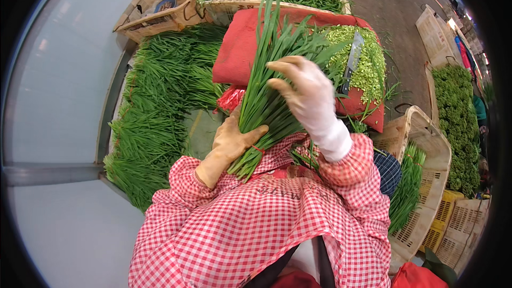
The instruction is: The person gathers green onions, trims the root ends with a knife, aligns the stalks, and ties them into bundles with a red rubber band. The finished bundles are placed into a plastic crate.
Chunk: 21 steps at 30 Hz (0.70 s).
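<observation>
My left hand (236, 140), in a tan glove, grips a bunch of green Chinese chives (260, 104) near its cut ends, just above a red band (258, 150). The leaves point away from me over a red cloth (236, 48). Above the leaves is my right hand (302, 84), gloved in white and tan, its fingers curled apart; whether it touches the leaves I cannot tell. A knife (353, 60) with a black handle lies on a heap of chopped pale-green stem ends (372, 68), on the cloth's right part. Red and white strings (231, 98) lie beside the left hand.
Bunches of chives (156, 100) are piled at the left by a pale wall. Beyond the cloth stands a crate (276, 5) of loose leaves, with another crate (160, 20) beside it. At right, a tilted plastic crate (432, 184) holds a banded bunch (412, 172).
</observation>
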### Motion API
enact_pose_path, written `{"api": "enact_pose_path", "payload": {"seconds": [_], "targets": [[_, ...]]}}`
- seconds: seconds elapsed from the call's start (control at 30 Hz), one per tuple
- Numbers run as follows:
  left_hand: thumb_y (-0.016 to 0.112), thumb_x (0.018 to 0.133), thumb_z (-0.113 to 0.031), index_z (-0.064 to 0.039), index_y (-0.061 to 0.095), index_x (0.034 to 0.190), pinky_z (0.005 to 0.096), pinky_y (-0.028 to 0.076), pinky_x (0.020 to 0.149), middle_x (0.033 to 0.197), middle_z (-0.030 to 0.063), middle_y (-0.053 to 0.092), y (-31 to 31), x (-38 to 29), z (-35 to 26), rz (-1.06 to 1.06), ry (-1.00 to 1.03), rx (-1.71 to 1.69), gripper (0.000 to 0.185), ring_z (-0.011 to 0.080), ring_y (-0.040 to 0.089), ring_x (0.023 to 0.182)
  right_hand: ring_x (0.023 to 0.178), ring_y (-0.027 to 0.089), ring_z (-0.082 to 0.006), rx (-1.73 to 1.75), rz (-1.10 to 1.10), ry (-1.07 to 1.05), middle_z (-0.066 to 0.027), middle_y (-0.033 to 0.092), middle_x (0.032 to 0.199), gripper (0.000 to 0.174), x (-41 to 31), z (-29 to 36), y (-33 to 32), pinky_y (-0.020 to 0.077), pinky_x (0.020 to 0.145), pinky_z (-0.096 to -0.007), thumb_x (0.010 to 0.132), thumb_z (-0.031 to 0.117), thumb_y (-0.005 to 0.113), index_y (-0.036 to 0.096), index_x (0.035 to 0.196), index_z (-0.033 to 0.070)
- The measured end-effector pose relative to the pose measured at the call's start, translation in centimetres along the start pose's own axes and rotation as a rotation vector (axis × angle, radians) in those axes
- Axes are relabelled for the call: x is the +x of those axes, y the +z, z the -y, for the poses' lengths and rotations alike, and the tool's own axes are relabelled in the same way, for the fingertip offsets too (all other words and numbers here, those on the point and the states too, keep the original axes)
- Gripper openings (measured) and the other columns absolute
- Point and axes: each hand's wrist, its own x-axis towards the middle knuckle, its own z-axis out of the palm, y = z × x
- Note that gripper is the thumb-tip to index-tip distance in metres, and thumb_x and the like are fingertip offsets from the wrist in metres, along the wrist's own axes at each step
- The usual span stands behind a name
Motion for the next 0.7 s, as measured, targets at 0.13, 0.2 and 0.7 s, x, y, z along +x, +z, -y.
{"api": "enact_pose_path", "payload": {"seconds": [0.13,0.2,0.7], "targets": [[0.078,0.069,-0.045,-0.009,0.047,0.135,0.0387,0.044,0.098,0.118,0.0152,0.063,0.1,-0.3,-0.7,-0.002,-0.034,0.077,0.082,0.0282,0.059,0.112,0.085,0.061,-0.0270,-0.029,0.372,0.047,-0.0072,0.059,0.084,0.025,0.6,0.6,2.8,0.0504,0.073,-0.0382,0.071,0.026,0.075,0.064,0.089,0.011],[0.077,0.069,-0.046,-0.007,0.045,0.136,0.0392,0.044,0.098,0.119,0.0172,0.062,0.1,-0.2,-0.5,0.004,-0.037,0.097,0.085,0.0305,0.059,0.113,0.078,0.061,-0.0196,-0.057,0.375,0.039,-0.0031,0.059,0.080,0.021,0.2,0.7,3.3,0.0491,0.069,-0.0328,0.074,0.018,0.074,0.064,0.089,0.009],[0.069,0.083,-0.028,-0.003,0.053,0.126,0.0301,0.046,0.089,0.109,0.0081,0.065,-0.3,2.4,4.4,0.184,0.147,-0.513,0.052,0.0176,0.060,0.102,0.124,0.048,-0.0276,-0.098,0.024,0.097,-0.0105,0.058,0.124,0.048,-8.4,-2.8,2.6,0.0350,0.107,-0.0431,0.083,0.025,0.067,0.054,0.127,0.008]]}}
